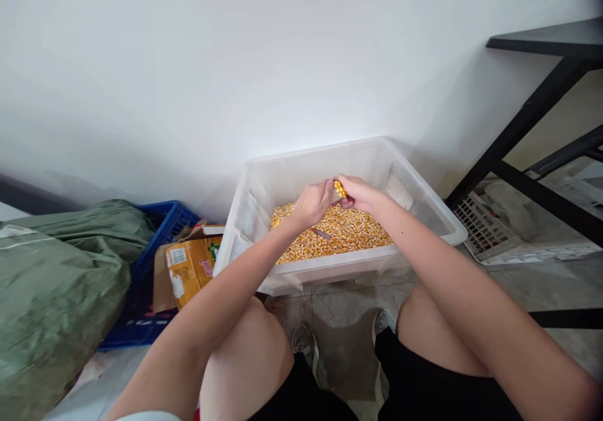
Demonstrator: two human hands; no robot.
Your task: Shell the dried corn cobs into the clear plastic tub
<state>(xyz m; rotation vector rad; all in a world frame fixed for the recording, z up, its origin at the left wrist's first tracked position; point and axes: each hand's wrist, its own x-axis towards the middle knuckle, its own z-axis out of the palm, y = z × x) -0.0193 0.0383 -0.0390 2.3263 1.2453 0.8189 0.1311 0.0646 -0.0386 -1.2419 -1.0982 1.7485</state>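
A corn cob (338, 191) with yellow kernels is held between my two hands above a white plastic bin (325, 270). My left hand (315, 203) is closed around one end of it. On the other side, my right hand (357, 192) grips the cob too, its thumb near the top. Much of the cob is hidden by the fingers. Loose corn kernels (348, 235) cover the bottom of the bin. Among them, under my left wrist, lies a small brownish-purple strip (321, 234) whose kind I cannot make out.
Left of the bin, a blue crate (134, 311) carries a green sack (56, 295) and a yellow printed package (191, 267). A black metal-framed rack (522, 107) stands at right, with a white basket (487, 226) beneath. A white wall (282, 63) rises behind the bin.
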